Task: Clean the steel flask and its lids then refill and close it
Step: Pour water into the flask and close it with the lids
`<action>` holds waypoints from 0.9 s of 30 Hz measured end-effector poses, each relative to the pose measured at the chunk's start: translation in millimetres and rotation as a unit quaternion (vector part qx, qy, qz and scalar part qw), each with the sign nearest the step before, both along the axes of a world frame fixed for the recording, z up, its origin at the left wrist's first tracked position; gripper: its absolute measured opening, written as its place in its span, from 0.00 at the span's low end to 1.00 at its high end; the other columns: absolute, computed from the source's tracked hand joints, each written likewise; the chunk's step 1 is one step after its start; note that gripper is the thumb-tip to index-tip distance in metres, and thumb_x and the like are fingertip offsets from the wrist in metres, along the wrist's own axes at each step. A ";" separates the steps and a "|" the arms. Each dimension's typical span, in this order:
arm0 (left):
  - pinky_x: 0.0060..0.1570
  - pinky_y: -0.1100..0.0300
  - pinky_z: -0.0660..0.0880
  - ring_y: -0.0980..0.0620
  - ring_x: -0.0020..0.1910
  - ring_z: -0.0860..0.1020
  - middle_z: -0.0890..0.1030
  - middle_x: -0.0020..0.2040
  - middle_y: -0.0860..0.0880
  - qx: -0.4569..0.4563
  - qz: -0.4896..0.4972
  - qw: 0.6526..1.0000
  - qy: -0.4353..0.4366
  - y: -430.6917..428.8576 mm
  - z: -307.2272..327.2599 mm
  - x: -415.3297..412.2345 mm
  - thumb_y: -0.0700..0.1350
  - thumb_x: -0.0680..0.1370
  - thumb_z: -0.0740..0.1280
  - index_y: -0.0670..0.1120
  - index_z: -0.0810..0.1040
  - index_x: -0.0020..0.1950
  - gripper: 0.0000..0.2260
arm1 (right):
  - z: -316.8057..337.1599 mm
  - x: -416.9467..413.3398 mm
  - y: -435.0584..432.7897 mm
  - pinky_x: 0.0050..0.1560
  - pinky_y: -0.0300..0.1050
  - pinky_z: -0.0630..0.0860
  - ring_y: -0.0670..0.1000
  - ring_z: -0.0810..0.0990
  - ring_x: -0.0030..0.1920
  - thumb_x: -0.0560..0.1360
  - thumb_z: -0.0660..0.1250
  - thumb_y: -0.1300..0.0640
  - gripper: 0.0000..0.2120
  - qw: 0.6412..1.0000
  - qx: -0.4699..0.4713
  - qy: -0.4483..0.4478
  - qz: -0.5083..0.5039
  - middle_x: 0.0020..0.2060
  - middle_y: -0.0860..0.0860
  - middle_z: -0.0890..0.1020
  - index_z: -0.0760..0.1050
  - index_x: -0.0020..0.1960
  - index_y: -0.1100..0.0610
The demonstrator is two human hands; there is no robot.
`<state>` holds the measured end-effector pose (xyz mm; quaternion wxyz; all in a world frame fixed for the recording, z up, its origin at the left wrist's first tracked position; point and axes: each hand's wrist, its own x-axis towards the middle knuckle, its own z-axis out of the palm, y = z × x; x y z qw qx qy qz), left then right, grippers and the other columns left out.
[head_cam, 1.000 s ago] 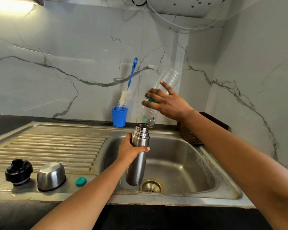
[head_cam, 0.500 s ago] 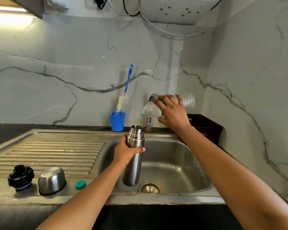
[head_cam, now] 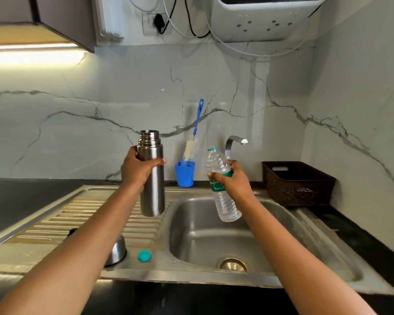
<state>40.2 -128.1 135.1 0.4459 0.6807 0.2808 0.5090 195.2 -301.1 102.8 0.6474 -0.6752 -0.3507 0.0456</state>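
A person stands at a kitchen sink basin (head_cam: 214,242) with the refill apparently under way. The left hand (head_cam: 138,172) is wrapped round the upper body of the steel flask (head_cam: 152,178), held upright and open-mouthed just left of the basin. The right hand (head_cam: 233,181) grips an uncapped plastic water bottle (head_cam: 226,205) round its green label, above the basin's back edge. How much water the bottle holds cannot be told.

The likely trouble is spillage. The flask mouth is narrow and the thin bottle may buckle under a squeeze and gush. With the flask left of the basin, any miss would land on the ribbed drainboard (head_cam: 77,219) rather than down the drain. The steel cup lid (head_cam: 117,252) and the teal cap (head_cam: 144,256) lie left of the basin near its front edge, under the left forearm, where a low sweep could knock them off.

Behind the basin stand a tap (head_cam: 233,142) and a bottle brush (head_cam: 189,153) in a blue cup (head_cam: 184,173). A dark woven basket (head_cam: 298,183) sits to the basin's right on the black counter (head_cam: 21,196). White veined marble walls rise behind, with cables and a white appliance (head_cam: 266,17) high above
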 end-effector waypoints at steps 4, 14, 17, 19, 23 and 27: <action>0.53 0.51 0.75 0.47 0.48 0.77 0.78 0.50 0.50 -0.015 0.054 0.998 -0.011 33.4 -1.0 -34.8 0.43 0.63 0.79 0.50 0.72 0.55 0.25 | -9.5 -19.1 26.8 0.48 0.43 0.77 0.48 0.80 0.47 0.68 0.75 0.54 0.24 0.999 0.036 0.019 0.022 0.49 0.50 0.80 0.68 0.59 0.55; 0.53 0.46 0.76 0.43 0.49 0.78 0.78 0.49 0.48 -0.037 0.128 0.991 0.007 86.5 -37.1 -75.5 0.44 0.61 0.80 0.48 0.71 0.54 0.27 | -31.1 -56.8 62.4 0.38 0.34 0.71 0.41 0.77 0.44 0.70 0.73 0.54 0.25 0.995 0.024 0.053 0.082 0.50 0.47 0.77 0.65 0.63 0.51; 0.54 0.45 0.76 0.43 0.50 0.78 0.78 0.49 0.48 -0.029 0.131 0.991 0.013 94.4 -42.6 -80.5 0.44 0.60 0.81 0.49 0.71 0.53 0.27 | -28.6 -61.2 66.8 0.38 0.33 0.71 0.40 0.77 0.43 0.70 0.73 0.55 0.25 0.995 0.016 0.049 0.088 0.47 0.45 0.76 0.65 0.62 0.51; 0.54 0.45 0.76 0.43 0.50 0.78 0.78 0.49 0.48 -0.025 0.134 0.991 0.018 97.1 -44.7 -83.0 0.44 0.60 0.81 0.50 0.71 0.54 0.27 | -28.8 -63.7 69.4 0.38 0.34 0.71 0.41 0.77 0.42 0.70 0.73 0.56 0.24 0.994 0.007 0.051 0.092 0.45 0.44 0.76 0.65 0.61 0.51; 0.54 0.46 0.76 0.42 0.50 0.78 0.78 0.49 0.48 -0.031 0.140 0.989 0.018 100.8 -47.8 -87.8 0.45 0.61 0.81 0.49 0.70 0.53 0.27 | -27.0 -66.4 72.5 0.37 0.33 0.70 0.40 0.75 0.41 0.71 0.73 0.57 0.24 0.993 -0.007 0.060 0.100 0.45 0.44 0.75 0.64 0.61 0.51; 0.54 0.47 0.75 0.43 0.52 0.78 0.79 0.54 0.46 -0.012 0.140 0.989 0.052 103.0 -47.5 -91.7 0.47 0.63 0.80 0.47 0.70 0.58 0.29 | -21.1 -65.4 74.4 0.36 0.33 0.69 0.40 0.75 0.42 0.70 0.73 0.56 0.26 0.993 -0.017 0.065 0.101 0.48 0.46 0.75 0.64 0.63 0.53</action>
